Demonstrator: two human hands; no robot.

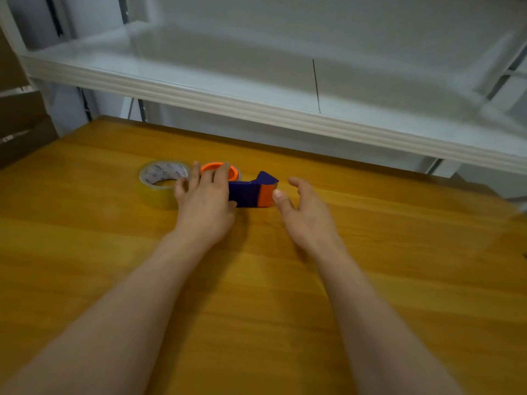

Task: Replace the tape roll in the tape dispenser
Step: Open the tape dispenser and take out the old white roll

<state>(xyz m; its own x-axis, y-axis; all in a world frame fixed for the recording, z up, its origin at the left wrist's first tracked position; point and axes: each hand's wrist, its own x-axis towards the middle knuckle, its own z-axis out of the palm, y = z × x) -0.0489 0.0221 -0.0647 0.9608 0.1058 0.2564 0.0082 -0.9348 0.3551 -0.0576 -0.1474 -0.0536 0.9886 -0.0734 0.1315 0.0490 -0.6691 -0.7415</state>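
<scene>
Reaching hands: we have both out over the desk; the left hand lies with fairly straight fingers across the hub end of the tape dispenser, and the right hand is spread and holds nothing, its thumb at the cutter end
Dispenser: it lies on the desk between our hands, long axis running left to right, orange hub to the left, orange cutter end to the right
Loose tape roll: flat on the desk just left of the dispenser, beside our left little finger and well apart from the right hand
Which hand is nearer: the left, for both roll and hub
Coming move: we judge the dispenser must be steadied from the right while the left works at the hub; we cannot tell whether an old core sits on it
Around: a white shelf overhangs the desk's far edge, cardboard boxes stand far left; only our own left hand covers the hub
</scene>
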